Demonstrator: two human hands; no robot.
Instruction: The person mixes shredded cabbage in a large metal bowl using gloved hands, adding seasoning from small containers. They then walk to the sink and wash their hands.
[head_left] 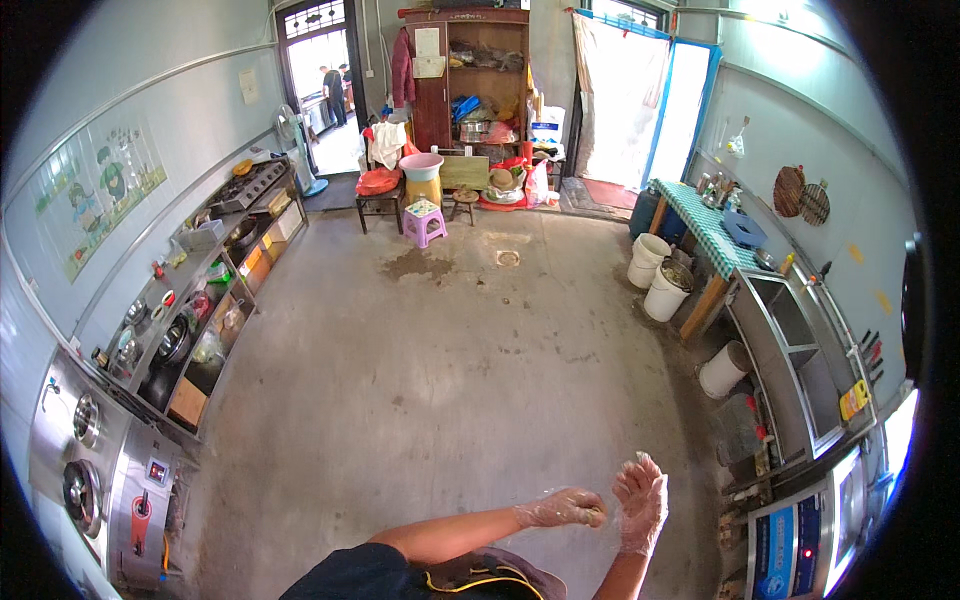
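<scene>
Both hands wear thin, clear plastic gloves and are held up in front of me over the floor. My left hand (562, 508) reaches in from the left with its fingers curled closed, close to the right wrist; whatever may be inside those fingers is too small to make out. Beside it, my right hand (642, 498) points upward, its palm facing the left hand and its fingers stretched out. A narrow gap shows between the two hands. I see nothing held in the right one.
On the left runs a metal counter (150, 345) with pans, a gas stove (252, 188) and a steel cooker (135, 500). To the right are a steel sink (800, 345), a checkered-cloth table (700, 225) and white buckets (665, 295). A purple stool (425, 228) and brown cabinet (433, 100) stand ahead.
</scene>
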